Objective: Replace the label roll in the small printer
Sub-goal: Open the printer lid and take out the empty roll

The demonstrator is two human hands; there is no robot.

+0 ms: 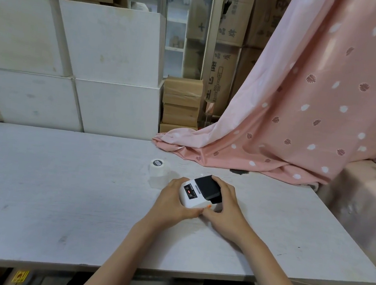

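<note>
Left hand (173, 199) and right hand (226, 205) clasp label printer (199, 194) on surface (58, 185), likely steadying it for opening black lid (207, 188); label roll (159, 167) waits just beside.

Low in the middle of the frame, the small printer (195, 196) has a smooth white plastic body with a matt black plastic lid, and the label roll (159, 168) just left of it looks like matt white paper. The table (58, 185) is pale, matt board with a faint scuffed grain. At the upper right hangs soft pink cloth (317, 99) with a slight sheen, and behind stand dull brown cardboard boxes (181, 104).
</note>
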